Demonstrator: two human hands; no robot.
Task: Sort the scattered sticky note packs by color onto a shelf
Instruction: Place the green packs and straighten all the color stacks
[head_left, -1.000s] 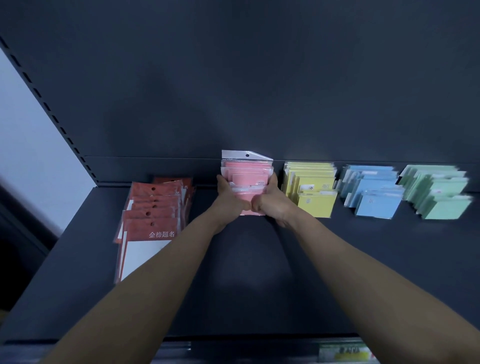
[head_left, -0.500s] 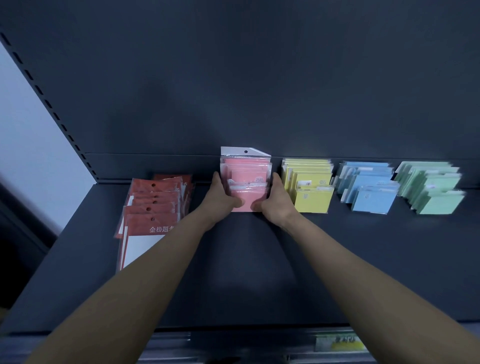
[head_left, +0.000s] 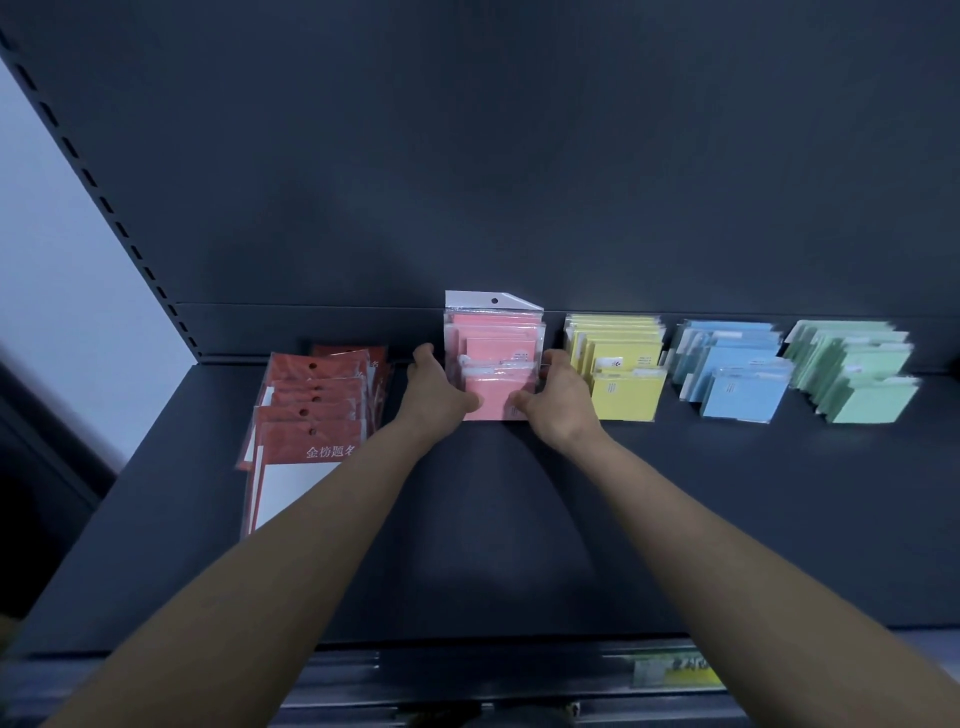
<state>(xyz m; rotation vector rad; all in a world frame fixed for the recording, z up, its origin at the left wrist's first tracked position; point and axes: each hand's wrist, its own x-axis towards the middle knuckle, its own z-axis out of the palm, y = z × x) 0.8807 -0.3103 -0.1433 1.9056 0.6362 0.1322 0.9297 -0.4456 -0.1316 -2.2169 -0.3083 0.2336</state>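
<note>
At the back of the shelf (head_left: 727, 519), against the dark rear panel (head_left: 467, 156), I hold the pink packs (head_left: 496, 358) between both hands. My left hand (head_left: 434, 392) grips the left side of the row, fingers running back along its edge and thumb curled across the lower front of the nearest pack. My right hand (head_left: 558, 400) grips the right side the same way, its thumb on the front face close to the left thumb. The pink packs stand in a row one behind another, each in clear wrap, and the rearmost shows a white hang tab with a hole, rising above the rest.

Just beside my right hand stand the yellow packs (head_left: 623, 379), also lined up front to back. Further right come the blue packs (head_left: 737, 379), then the green packs (head_left: 857, 379), each colour in its own row with a gap between rows. The green ones are blurred.

To the left of my left hand lies a fanned pile of red packs (head_left: 311, 410), larger, with white lower halves and white characters on the front one; my left forearm crosses its near corner. A yellow label (head_left: 670, 670) sits in the shelf's front rail.
</note>
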